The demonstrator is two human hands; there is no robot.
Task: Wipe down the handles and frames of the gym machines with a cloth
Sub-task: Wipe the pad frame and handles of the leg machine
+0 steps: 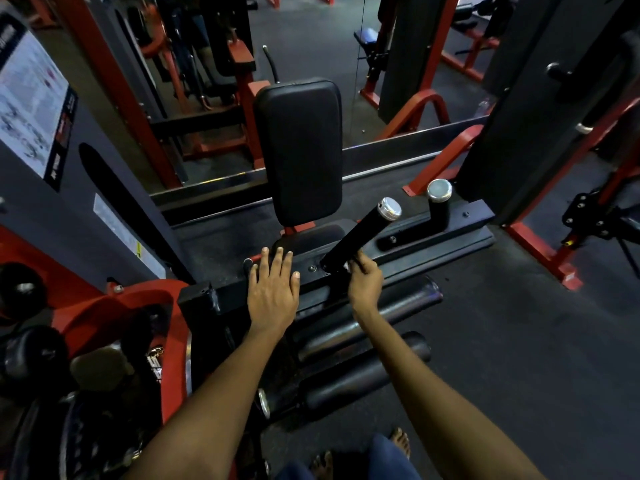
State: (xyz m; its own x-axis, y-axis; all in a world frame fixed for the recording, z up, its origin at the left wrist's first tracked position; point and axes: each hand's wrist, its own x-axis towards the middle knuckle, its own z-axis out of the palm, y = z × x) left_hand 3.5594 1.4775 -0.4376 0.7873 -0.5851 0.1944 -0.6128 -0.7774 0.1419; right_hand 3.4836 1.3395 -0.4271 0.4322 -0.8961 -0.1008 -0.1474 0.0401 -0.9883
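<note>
A black handle point(360, 237) with a chrome cap slants up from the black frame point(433, 244) of a seated machine. My right hand point(364, 284) grips the base of this handle, fingers curled round it. Something dark shows under the fingers, but I cannot tell whether it is a cloth. My left hand point(273, 289) lies flat on the frame beside the seat point(311, 237), fingers straight and spread. A second, shorter chrome-capped handle point(439, 202) stands upright further right on the same frame.
The black back pad point(301, 150) rises behind the seat. Two black foam rollers point(367, 320) lie under my arms. A grey weight-stack cover with a chart point(31, 105) stands left, and red-framed machines point(540, 247) stand right. A mirror fills the back. Bare feet point(400, 441) show below.
</note>
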